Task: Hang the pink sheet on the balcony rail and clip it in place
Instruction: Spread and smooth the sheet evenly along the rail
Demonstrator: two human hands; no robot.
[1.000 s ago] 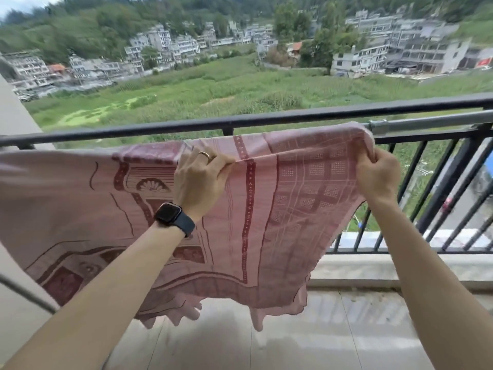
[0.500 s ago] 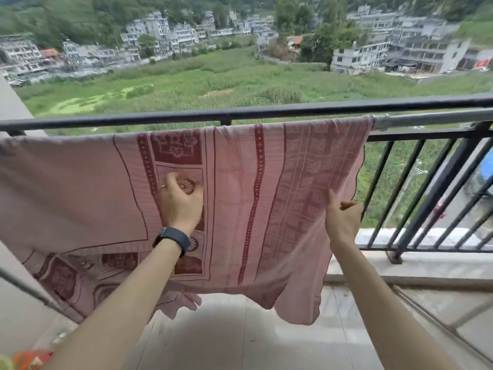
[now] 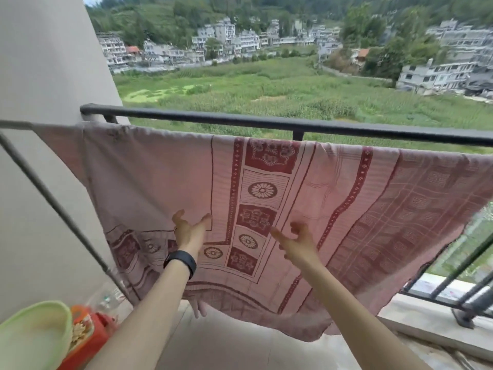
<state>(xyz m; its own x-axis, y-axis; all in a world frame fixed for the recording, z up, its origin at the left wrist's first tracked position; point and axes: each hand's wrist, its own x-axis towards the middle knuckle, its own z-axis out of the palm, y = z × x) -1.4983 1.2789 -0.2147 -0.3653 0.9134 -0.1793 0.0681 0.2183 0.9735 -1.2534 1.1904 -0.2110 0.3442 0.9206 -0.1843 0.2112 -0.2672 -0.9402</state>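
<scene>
The pink sheet (image 3: 306,198), with dark red patterned bands, hangs spread along a bar just below the black balcony rail (image 3: 240,122). Its lower edge sags above the floor. My left hand (image 3: 188,231), with a black watch on the wrist, is held up in front of the sheet's lower middle, fingers spread and holding nothing. My right hand (image 3: 296,243) is beside it, fingers loosely parted, also free of the cloth. I see no clip in either hand.
A grey wall (image 3: 48,76) stands on the left with a slanted dark bar (image 3: 53,204) crossing it. A light green basin (image 3: 32,340) and a red-orange container (image 3: 88,335) sit at the lower left. Black railing bars (image 3: 466,279) continue on the right. Pale floor tiles lie below.
Both hands let go of the sheet and now hover open in front of it. The view has swung left, so the wall, basin and red container have come into sight.
</scene>
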